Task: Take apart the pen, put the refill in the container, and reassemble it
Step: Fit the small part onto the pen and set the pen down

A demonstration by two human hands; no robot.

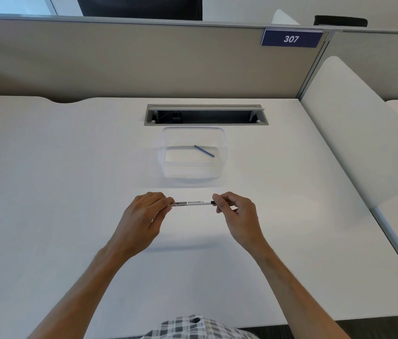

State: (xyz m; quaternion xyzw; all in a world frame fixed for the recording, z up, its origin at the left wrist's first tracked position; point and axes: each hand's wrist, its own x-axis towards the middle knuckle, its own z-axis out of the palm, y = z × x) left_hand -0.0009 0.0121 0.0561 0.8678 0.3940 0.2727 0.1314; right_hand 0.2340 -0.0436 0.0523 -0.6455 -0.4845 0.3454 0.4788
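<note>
The slim white whiteboard pen (191,203) is pinched at either end by left hand (147,212) and right hand (236,212), probably for reassembly; the thin blue refill (204,151) lies in the clear plastic container (168,167).

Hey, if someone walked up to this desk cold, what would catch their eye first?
Probably the white marker pen, held level above the near middle of the desk, the left hand pinching one end and the right hand the other. Just beyond sits a clear plastic container with a thin blue refill lying slantwise inside. Up on the partition, the blue sign reading 307 stands out.
</note>
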